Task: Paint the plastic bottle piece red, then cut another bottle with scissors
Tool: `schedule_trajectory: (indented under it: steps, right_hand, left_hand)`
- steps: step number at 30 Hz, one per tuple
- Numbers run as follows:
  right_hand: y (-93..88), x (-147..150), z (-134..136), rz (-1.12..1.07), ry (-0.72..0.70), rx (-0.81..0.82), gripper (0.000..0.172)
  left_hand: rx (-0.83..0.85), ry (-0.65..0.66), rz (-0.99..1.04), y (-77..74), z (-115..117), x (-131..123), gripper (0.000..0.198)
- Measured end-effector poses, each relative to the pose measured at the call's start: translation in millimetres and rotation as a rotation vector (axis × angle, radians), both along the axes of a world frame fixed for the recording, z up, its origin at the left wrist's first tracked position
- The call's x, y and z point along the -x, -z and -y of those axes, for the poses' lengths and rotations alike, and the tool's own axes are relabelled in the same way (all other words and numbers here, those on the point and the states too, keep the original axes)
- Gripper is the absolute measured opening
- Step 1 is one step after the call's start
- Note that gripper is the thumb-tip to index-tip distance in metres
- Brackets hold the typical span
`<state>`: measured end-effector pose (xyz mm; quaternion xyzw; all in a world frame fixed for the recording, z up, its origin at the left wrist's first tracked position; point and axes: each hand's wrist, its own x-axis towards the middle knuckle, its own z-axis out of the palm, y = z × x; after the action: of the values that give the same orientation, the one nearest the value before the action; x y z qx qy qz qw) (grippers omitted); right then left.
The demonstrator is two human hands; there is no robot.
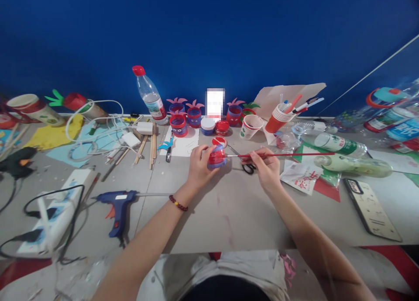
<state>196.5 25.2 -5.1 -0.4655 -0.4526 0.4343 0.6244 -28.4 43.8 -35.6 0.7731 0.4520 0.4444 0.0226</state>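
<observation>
My left hand is closed around a small red and purple painted cup, tilted above the middle of the table. Between the fingers of my right hand is a long paintbrush with a red handle, lying nearly level. Its tip touches or nearly touches the cup's right side. Just behind the cup is a red jar lid. Scissors with black handles lie partly hidden by my right hand. An opened jar of red paint stands farther back beside a white-lidded jar.
Several painted cups with leafy tops line the back. A glue gun and a power strip lie left. On the right are a cup of pens, plastic bottles and a phone. A paper cup stands behind my right hand.
</observation>
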Motion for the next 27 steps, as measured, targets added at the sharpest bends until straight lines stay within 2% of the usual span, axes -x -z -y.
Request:
schedule_trajectory:
  steps: [5, 9, 13, 18, 22, 27]
  right_hand:
    - [-5.9, 16, 12, 0.112, -0.072, 0.019, 0.032]
    - [-12.1, 21, 14, 0.161, -0.069, 0.001, 0.036]
    - [-11.3, 16, 10, 0.176, -0.019, -0.028, 0.035]
    - [-9.8, 6, 2, 0.165, 0.049, -0.041, 0.036]
    - [-11.1, 0, -2, 0.143, 0.060, -0.053, 0.037]
    - [-5.9, 5, 7, 0.100, 0.029, -0.025, 0.029]
  left_hand:
    - [-0.072, 0.004, -0.019, 2.9, 0, -6, 0.061]
    - [-0.072, -0.011, -0.032, 3.6, 1, -9, 0.061]
    - [-0.057, -0.046, -0.031, 4.9, 0, -8, 0.058]
    - [-0.059, -0.030, -0.004, 4.2, 0, -3, 0.059]
    - [-0.030, -0.035, -0.007, 2.9, 0, -3, 0.061]
    - [-0.048, -0.039, -0.038, 4.2, 0, -4, 0.062]
